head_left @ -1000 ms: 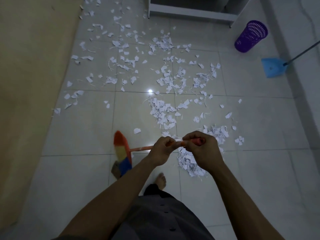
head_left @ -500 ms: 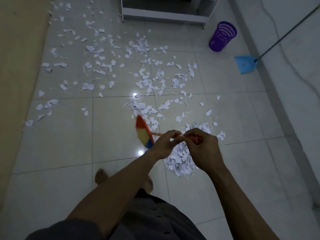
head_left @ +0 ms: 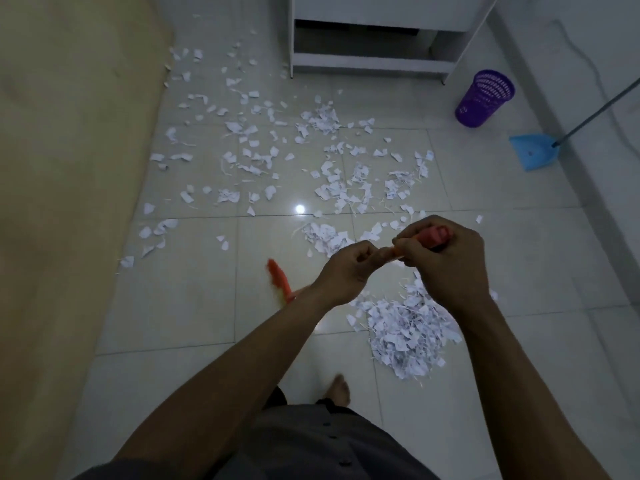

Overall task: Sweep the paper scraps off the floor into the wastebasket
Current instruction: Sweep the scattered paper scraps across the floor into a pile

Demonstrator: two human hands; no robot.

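Left hand (head_left: pixel 346 271) and right hand (head_left: pixel 446 265) curled tightly round the broom handle (head_left: pixel 433 237) at centre frame. Scraps (head_left: pixel 405 334) lay piled beneath the right hand, others scattered above. Wastebasket (head_left: pixel 485 98) stood upper right.

Mid to far: loose scraps (head_left: pixel 311 161) spread wide. Near, right of centre: swept pile (head_left: pixel 405 330). Left of that: broom (head_left: pixel 278 278). Far right: wastebasket (head_left: pixel 485 98), with dustpan (head_left: pixel 531 152) just near-right of it. Far centre: shelf unit (head_left: pixel 367 60).
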